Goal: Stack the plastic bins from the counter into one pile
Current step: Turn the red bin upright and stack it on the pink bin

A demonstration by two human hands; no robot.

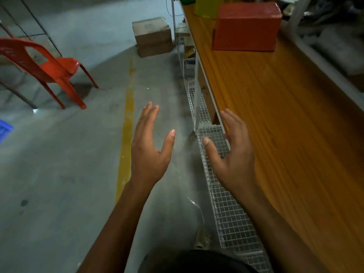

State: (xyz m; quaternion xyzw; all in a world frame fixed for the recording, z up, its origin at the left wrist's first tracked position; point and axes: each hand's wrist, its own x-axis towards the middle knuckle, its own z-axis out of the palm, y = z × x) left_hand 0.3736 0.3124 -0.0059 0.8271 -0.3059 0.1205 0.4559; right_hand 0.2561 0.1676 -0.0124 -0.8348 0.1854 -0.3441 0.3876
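An orange-red plastic bin (247, 26) lies upside down on the wooden counter (275, 107) at the far end. Behind it stand a yellow-green bin (206, 6) and a green one (186, 0), both cut off by the top edge. My left hand (150, 146) is held out over the concrete floor, fingers spread, holding nothing. My right hand (232, 152) hovers at the counter's front edge, also open and empty. Both hands are well short of the bins. A blue bin (5, 131) shows at the left edge on the floor.
A red plastic chair (49, 67) stands on the floor at the left. Cardboard boxes (152, 36) sit by the counter's far leg. A wire mesh shelf (222, 174) runs under the counter. A yellow line (126, 134) marks the floor.
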